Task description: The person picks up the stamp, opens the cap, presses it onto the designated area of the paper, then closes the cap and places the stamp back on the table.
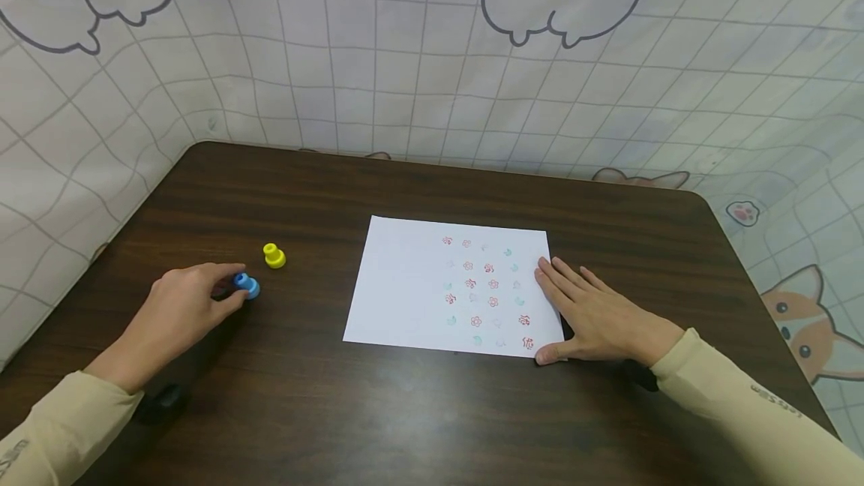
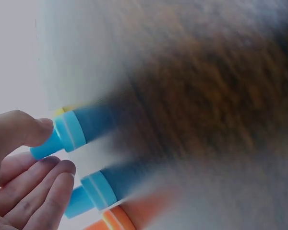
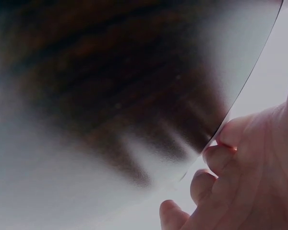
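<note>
My left hand (image 1: 184, 313) is at the left of the table, with thumb and forefinger pinching the handle of a blue stamp (image 1: 250, 287). In the left wrist view, that blue stamp (image 2: 73, 130) stands base down on the glossy table. A second blue stamp (image 2: 97, 189) and an orange stamp (image 2: 116, 218) stand beside the loosely bent other fingers; the hand hides both from the head view. Just beyond is a yellow stamp (image 1: 274, 256). My right hand (image 1: 597, 313) lies flat, fingers spread, on the right edge of a white sheet of paper (image 1: 398, 283).
Rows of small red, green and faint prints (image 1: 493, 284) cover the sheet's right half; its left part is blank. The dark wooden table (image 1: 432, 411) ends at a patterned white curtain (image 1: 378, 58) at the back and sides.
</note>
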### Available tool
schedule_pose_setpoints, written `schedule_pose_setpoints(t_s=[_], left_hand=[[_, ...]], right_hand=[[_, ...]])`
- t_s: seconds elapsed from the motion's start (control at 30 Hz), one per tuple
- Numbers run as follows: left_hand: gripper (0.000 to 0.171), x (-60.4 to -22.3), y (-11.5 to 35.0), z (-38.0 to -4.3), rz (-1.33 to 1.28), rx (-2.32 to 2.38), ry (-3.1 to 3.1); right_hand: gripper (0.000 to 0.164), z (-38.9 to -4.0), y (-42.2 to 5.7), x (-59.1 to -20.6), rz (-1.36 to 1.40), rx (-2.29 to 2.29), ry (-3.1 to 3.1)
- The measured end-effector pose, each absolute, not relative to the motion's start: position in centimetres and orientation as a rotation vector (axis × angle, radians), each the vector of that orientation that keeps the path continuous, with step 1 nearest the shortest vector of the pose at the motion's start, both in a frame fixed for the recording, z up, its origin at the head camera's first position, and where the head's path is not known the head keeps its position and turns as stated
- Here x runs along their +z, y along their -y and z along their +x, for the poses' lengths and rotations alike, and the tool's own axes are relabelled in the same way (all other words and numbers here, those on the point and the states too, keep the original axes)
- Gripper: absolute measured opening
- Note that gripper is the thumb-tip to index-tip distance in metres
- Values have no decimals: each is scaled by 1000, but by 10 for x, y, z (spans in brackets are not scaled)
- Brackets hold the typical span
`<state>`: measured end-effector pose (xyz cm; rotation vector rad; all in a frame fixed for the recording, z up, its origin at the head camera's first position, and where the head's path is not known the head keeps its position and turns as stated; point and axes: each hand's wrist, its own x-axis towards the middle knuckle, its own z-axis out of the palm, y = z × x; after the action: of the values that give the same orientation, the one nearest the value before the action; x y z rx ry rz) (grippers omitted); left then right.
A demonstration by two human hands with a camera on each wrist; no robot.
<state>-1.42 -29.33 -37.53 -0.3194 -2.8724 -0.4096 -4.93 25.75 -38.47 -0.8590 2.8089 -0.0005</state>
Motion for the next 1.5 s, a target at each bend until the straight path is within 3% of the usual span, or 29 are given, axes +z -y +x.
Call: schedule_pose_setpoints(t_s=[0.43,1.2,1.5], left_hand=[[27,-360,283,-22,-366,-449,2718],[36,-358,261,-54,-273,-479,2819],[33,-362,261,-57,-300,-499,2825]], right_hand=[[132,-50,-264,-387,-850,-7,-2815],[130,-48,-260,-384,-885,-32,-2809],[130,-47,-261,-383,-877,-36,-2813]])
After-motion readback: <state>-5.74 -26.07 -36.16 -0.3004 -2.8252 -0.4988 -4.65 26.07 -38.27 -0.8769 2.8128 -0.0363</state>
